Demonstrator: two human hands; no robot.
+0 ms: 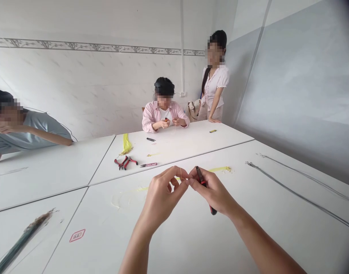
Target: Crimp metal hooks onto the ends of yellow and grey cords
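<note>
The left hand and the right hand are bare, and so are the left forearm and the right forearm. Uncovered skin runs from the fingers past the wrists and on to where both arms leave the view, below the hands. Each forearm is slim and smooth, narrowing toward its wrist. The hands are slender, with long, thin fingers.

- fwd-L of u, on table: pliers, snips just R of them
- fwd-R: thread bits
- far R: long strands
- behind table: seated person
</note>
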